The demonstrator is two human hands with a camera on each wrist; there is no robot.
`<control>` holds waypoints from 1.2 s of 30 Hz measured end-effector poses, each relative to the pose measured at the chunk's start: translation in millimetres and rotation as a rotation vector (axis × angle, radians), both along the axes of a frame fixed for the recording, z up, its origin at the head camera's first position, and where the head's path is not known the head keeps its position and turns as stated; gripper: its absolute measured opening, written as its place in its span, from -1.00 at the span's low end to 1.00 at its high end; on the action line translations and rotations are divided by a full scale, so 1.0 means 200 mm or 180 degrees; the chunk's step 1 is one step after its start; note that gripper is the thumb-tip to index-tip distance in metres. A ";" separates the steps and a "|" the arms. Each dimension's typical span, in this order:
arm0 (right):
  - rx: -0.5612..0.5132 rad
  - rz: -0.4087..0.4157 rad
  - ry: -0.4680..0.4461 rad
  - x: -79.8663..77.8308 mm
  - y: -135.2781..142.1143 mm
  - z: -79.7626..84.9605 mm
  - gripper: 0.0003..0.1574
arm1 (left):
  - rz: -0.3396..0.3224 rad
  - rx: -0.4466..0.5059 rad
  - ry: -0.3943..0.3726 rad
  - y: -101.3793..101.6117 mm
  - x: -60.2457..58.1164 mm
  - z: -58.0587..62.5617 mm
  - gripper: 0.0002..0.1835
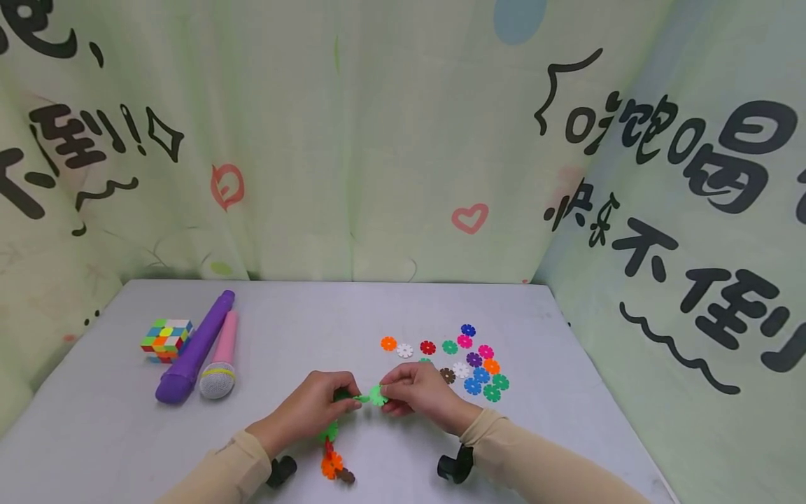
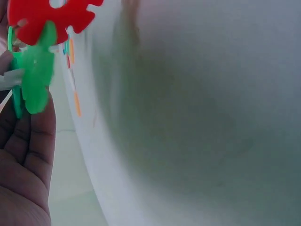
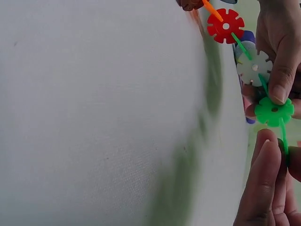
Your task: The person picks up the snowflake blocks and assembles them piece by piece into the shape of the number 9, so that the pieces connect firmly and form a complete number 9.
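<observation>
A chain of toothed plastic discs hangs from my left hand (image 1: pixel 311 404). Its lower end shows an orange disc (image 1: pixel 331 465) and a brown disc (image 1: pixel 345 477). Further up, the right wrist view shows a red disc (image 3: pixel 225 26), a white disc (image 3: pixel 255 68) and a green disc (image 3: pixel 274 113), with the left thumb pressing on that green one. My right hand (image 1: pixel 428 393) pinches another green disc (image 1: pixel 378 395), seen edge-on in the right wrist view, where it meets the chain's green disc. How deep their slots engage is unclear.
Loose coloured discs lie beyond the right hand, among them a green disc (image 1: pixel 492 393) and an orange disc (image 1: pixel 388 343). At left on the white table (image 1: pixel 302 315) are a puzzle cube (image 1: pixel 166 339), a purple microphone (image 1: pixel 196 350) and a pink microphone (image 1: pixel 222 360). Printed curtains surround the table.
</observation>
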State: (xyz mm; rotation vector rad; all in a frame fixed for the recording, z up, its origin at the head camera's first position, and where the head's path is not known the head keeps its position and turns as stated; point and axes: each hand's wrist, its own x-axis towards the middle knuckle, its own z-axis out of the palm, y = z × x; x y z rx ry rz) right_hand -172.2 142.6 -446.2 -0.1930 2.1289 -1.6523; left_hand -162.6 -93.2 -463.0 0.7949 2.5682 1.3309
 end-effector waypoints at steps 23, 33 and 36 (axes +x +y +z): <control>0.0002 0.0030 -0.0068 0.03 -0.05 0.02 -0.81 | -0.0007 0.0015 0.0022 0.00 0.00 0.00 -0.89; 0.0066 0.0157 -0.0097 0.02 -0.05 0.00 -0.83 | -0.0020 0.0012 0.0087 -0.02 0.00 -0.02 -0.87; 0.0107 0.0203 -0.0095 0.01 -0.04 0.00 -0.82 | -0.0053 0.0038 0.0080 -0.02 0.01 -0.02 -0.86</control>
